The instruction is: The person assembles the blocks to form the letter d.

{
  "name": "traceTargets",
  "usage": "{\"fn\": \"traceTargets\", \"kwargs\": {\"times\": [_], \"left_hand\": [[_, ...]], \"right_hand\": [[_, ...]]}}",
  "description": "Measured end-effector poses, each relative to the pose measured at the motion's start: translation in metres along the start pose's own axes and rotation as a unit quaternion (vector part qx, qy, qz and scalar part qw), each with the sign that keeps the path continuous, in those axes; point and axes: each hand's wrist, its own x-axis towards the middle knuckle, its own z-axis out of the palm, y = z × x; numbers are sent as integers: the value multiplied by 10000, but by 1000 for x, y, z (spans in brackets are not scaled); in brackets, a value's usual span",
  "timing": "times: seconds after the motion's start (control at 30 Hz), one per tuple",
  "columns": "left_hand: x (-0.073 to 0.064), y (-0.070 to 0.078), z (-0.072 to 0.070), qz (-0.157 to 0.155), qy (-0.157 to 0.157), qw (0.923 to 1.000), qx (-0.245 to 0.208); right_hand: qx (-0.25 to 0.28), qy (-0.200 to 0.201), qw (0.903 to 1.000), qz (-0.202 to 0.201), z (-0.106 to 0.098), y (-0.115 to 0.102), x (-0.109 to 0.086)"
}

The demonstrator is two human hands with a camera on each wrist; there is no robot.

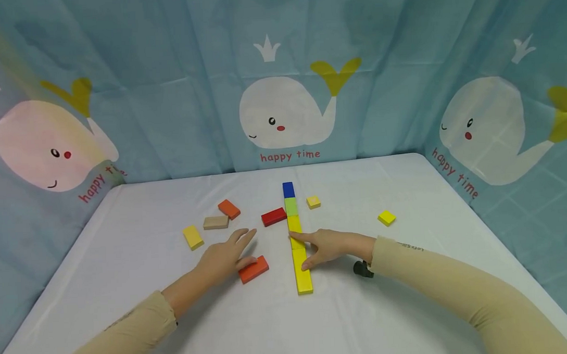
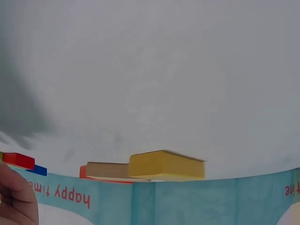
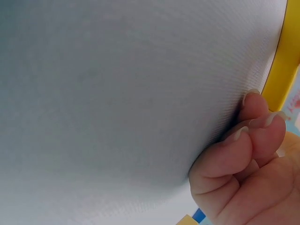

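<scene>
Block row is running near to far along the middle of the desk, the right hand touching it with thumb and index, not grasping, the left hand extending released fingers beside the near orange block, uneven sideways pressure risking misaligned joints.

Left sleeve, right sleeve: long, beige, right one creased near elbow. Small dark lettering near each cuff, too small to read fully. Black rounded device under right cuff. Left hand, right hand bare.
</scene>
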Motion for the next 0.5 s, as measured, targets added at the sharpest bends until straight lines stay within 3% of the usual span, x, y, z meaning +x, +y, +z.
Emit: {"fn": "traceTargets", "kwargs": {"times": [0.1,0.23,0.37,0.5], "left_hand": [[-17,-2,1,220,242,9995,-54],[-31,-1,1,360,200,9989,-203],[-35,4,2,319,16,9987,-400],[-36,8,4,474,-16,9984,-295]], "right_hand": [[19,-12,10000,8,0,0,0],[28,-47,10000,37,0,1,-1],[0,-67,10000,56,-1,0,-1],[-32,-81,10000,43,-2,-2,0]]}}
